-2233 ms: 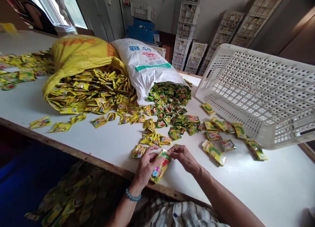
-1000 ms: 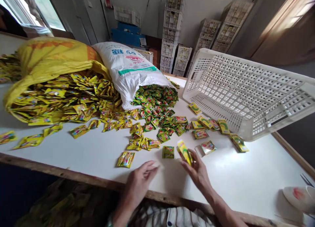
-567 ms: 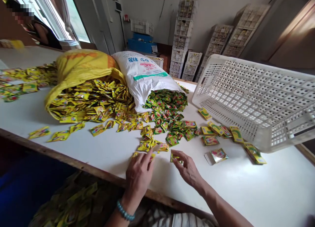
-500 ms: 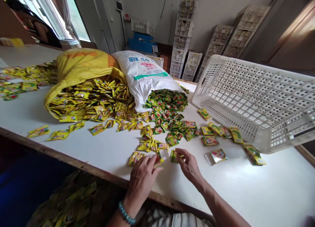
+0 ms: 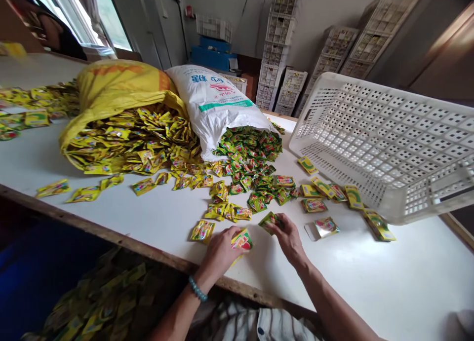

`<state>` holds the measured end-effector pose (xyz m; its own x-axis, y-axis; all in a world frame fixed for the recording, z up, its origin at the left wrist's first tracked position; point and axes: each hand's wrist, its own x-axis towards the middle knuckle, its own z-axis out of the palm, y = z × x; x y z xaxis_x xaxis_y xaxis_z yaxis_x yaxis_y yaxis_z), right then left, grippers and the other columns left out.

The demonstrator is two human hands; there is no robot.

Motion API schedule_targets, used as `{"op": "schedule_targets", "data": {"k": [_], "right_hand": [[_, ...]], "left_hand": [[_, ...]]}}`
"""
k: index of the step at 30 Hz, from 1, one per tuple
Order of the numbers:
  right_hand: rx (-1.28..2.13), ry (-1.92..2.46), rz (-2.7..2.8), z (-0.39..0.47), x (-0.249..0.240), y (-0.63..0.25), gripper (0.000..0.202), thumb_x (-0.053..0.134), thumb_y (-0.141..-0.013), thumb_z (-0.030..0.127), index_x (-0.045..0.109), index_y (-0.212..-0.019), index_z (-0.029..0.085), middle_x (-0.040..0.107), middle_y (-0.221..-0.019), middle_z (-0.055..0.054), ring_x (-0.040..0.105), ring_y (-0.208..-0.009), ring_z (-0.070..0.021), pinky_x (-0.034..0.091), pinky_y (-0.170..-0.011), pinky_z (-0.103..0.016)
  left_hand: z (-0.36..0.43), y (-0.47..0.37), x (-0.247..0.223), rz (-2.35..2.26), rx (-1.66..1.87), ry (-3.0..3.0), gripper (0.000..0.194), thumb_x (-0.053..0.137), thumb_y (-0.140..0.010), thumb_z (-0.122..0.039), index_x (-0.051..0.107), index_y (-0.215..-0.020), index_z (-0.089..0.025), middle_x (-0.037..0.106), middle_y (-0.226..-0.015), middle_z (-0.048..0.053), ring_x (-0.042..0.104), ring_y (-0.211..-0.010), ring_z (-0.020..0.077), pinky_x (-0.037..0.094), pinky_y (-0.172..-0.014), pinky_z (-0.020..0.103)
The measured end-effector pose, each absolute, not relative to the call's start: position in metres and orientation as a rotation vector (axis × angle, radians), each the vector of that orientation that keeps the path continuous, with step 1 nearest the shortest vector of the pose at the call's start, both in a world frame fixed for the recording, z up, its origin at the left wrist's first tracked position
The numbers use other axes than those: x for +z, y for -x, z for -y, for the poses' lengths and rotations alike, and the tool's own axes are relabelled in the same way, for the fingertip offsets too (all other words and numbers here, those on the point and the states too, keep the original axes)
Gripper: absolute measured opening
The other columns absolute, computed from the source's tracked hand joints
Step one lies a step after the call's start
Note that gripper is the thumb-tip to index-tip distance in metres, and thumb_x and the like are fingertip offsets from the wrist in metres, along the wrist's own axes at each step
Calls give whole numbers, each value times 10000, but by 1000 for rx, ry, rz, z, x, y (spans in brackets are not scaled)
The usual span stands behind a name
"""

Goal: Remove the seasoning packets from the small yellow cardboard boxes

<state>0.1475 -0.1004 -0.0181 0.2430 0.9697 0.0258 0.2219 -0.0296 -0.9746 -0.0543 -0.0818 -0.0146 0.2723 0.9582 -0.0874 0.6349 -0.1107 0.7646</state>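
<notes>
My left hand [image 5: 221,251] is closed around a small yellow and green box [image 5: 242,241] with a red fruit print, just above the table's near side. In my right hand [image 5: 289,236] a green packet [image 5: 269,221] is pinched between thumb and fingers. Beyond my left hand lies a yellow packet [image 5: 202,231], with more yellow packets [image 5: 225,211] in a row behind it. Loose green packets [image 5: 255,180] spill from the white sack [image 5: 222,101]. Right of my right hand rests a box with an open flap [image 5: 326,226].
A yellow sack [image 5: 122,84] full of yellow packets lies at the left. Several small boxes [image 5: 354,198] are scattered beside a tilted white plastic basket [image 5: 385,138]. Stacked crates [image 5: 272,55] stand by the wall. Another person [image 5: 52,30] is at the far left.
My right hand has lifted the green packet off the table. The box in my left hand has turned, and its printed face now shows. The view has shifted slightly.
</notes>
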Motion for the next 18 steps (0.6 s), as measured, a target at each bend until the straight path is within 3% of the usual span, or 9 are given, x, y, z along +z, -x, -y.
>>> {"op": "schedule_targets", "data": {"k": [2,6,9,13,15,18], "right_hand": [[1016,1410,1256,98,-12,-144,292,619,-779,468,524,-779,192,485,-658,25,441,-616,-132,366,-574,-244],[993,1454,1658,90,-3,-141,151,589,-810,316,609,-757,175,531,-691,3,475,-646,-133,363,-594,-236],[906,1462,1991,82,6,-138,70,611,-776,178,660,-727,171,559,-723,-6,494,-654,-118,356,-612,-224],[818,1470,2256,68,13,-127,127,635,-695,59,632,-604,148,549,-640,7,462,-598,-94,323,-577,-214],[918,1485,2194,62,14,-123,134,647,-659,40,659,-726,156,579,-642,17,484,-595,-98,340,-566,-207],[1202,1397,1957,52,14,-119,437,635,-676,53,588,-1093,175,645,-725,21,554,-621,-114,407,-574,-202]], "left_hand": [[82,56,-16,-1322,680,-1613,304,761,-657,-337,635,-906,-215,736,-867,57,675,-797,242,483,-731,313],[84,61,-20,-1163,783,-1371,286,698,-724,-409,615,-879,-183,749,-839,69,688,-761,228,507,-694,297],[86,62,-25,-1135,757,-1331,313,712,-714,-431,623,-854,-165,749,-816,79,694,-743,229,513,-675,292],[85,61,-29,-1131,772,-1258,346,734,-695,-452,628,-843,-157,745,-796,83,697,-732,232,519,-662,294],[85,62,-30,-1120,808,-1203,361,754,-675,-441,631,-851,-151,744,-800,86,697,-741,233,522,-670,297],[85,62,-28,-1093,865,-1074,392,775,-651,-429,639,-878,-139,746,-807,94,695,-733,226,524,-671,297]]}}
